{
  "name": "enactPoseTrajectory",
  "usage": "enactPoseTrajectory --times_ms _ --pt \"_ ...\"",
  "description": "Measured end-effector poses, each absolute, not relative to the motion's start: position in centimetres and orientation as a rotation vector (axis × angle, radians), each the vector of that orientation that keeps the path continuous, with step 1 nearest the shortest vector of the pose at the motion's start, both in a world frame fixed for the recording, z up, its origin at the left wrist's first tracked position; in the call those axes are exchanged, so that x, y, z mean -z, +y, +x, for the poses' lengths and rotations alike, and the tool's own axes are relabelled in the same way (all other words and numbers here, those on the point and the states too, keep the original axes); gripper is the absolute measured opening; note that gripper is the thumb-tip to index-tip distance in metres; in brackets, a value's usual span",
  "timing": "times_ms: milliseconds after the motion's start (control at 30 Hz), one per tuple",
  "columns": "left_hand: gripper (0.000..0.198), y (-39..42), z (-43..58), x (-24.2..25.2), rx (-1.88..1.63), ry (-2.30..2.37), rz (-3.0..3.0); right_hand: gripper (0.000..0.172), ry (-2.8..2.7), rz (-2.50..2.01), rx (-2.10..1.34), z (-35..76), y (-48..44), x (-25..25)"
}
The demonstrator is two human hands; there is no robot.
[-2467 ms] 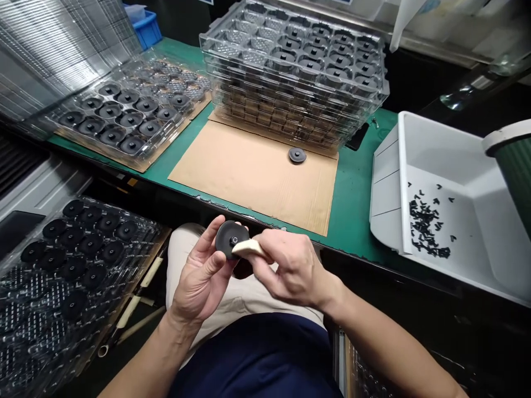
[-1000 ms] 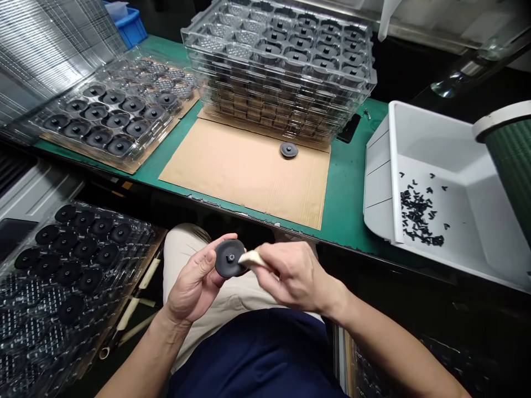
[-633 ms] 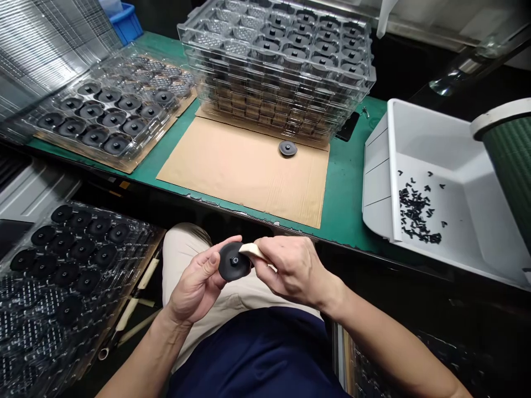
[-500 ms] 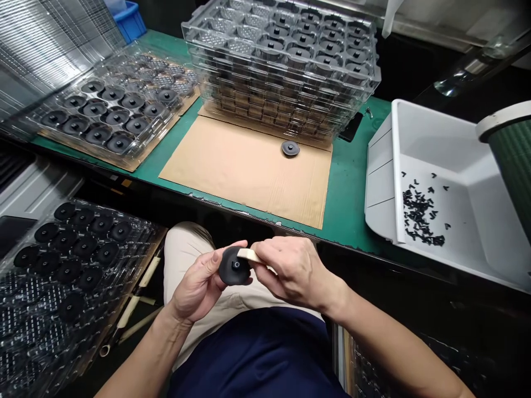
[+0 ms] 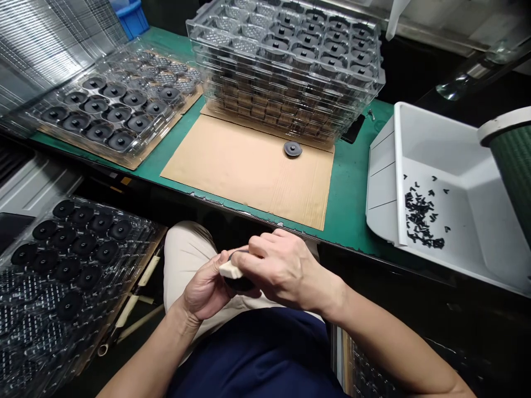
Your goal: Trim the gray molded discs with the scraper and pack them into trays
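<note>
Left grip: the left hand [image 5: 203,290] is curled closed around a black round disc [image 5: 240,285], which it holds in front of the body, just short of the near edge of the cardboard sheet [image 5: 244,171]. The disc is partly hidden by both hands. It has no long axis; its flat face tilts up and away from the person, and its exact angle cannot be told. Right grip: the right hand [image 5: 284,271] is closed in a pinch on a cream block [image 5: 230,270], with the block's long axis running roughly level toward the left palm. The block's end sits at the disc, apparently touching it. Surroundings, taken from the cardboard sheet: a second black disc [image 5: 292,148] lies on it near the far edge, a stack of clear trays [image 5: 286,33] stands just beyond it, a clear tray of discs [image 5: 128,155] lies to its left, and a white bin [image 5: 452,143] holding small black pieces [image 5: 420,213] sits to its right. All of these rest on the green table [image 5: 350,188].
</note>
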State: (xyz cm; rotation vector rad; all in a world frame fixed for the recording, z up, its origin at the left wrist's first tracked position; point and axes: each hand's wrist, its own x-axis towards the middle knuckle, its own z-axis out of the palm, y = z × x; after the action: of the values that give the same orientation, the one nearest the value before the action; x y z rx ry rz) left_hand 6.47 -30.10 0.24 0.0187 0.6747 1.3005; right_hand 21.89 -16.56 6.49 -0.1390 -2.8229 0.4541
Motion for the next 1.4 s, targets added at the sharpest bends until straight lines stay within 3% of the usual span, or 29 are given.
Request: enactPoseTrajectory --times_ms 167,300,633,967,1167,1267,1400 --pt "0.049 -29.2 6.1 -0.7 -1.589 0.78 0.128 0.024 -2.588 -0.633 -0.804 22.1 -17.8 -5.9" --pt "0.057 -28.9 6.5 -1.2 -1.653 0.93 0.319 0.025 -2.435 -0.773 -1.071 21.8 -19.1 -6.3" --pt "0.057 -28.9 6.1 -3.8 -1.804 1.129 0.333 0.021 -2.503 -0.678 -0.845 21.8 -18.1 -7.1" --pt "0.054 -28.6 6.0 -3.8 -1.514 1.067 0.174 0.033 -2.553 -1.383 -0.361 22.4 -8.2 1.2" --pt "0.032 -27.7 6.8 -3.1 -1.358 1.261 0.232 0.032 -2.499 -1.395 -0.295 22.5 -7.3 3.5" --pt "0.043 -26.9 6.7 -3.3 -1.396 1.269 0.12 0.03 -2.484 -1.363 -0.266 22.2 -7.6 3.9" --pt "0.079 -26.2 6.8 -3.4 -1.48 1.274 0.177 0.033 -2.487 -1.328 -0.273 22.4 -7.6 4.3"
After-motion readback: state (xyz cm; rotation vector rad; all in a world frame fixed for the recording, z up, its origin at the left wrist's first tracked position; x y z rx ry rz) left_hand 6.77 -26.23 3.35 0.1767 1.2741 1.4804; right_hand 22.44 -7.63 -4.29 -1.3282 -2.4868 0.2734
